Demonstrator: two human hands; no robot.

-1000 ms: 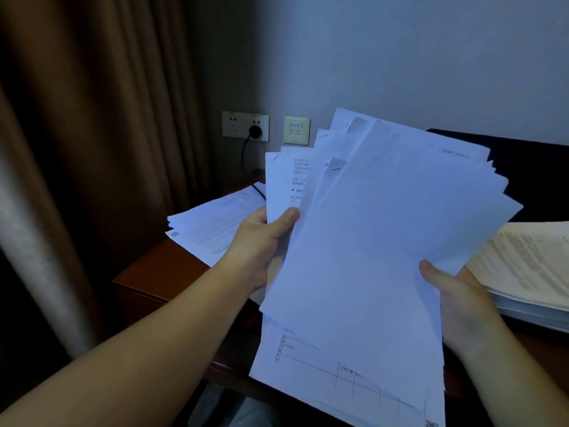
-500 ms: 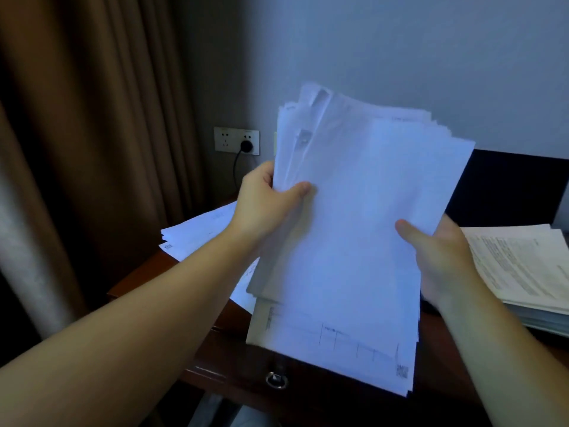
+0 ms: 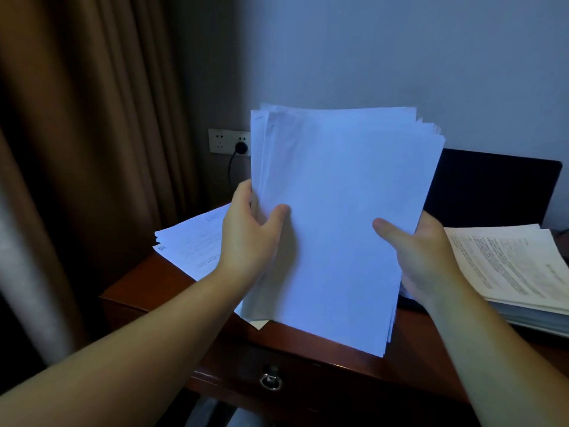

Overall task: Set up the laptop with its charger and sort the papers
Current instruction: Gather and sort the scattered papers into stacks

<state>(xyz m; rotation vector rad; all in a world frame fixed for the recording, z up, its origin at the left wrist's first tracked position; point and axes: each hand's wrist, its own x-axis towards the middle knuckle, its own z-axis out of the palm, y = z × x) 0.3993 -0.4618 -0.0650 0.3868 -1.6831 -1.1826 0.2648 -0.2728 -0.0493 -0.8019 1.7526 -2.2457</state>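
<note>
Papers stand upright above the desk, left hand and right hand clamped on their sides; a loose squeeze could let sheets slide out.

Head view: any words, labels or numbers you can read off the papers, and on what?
None legible.
Held stack: front sheet blank.
Left pile: printed lines and a small code mark, too blurred to read.
Right pile: dense print, too small to read.
Wall socket: no readable marking.
</note>
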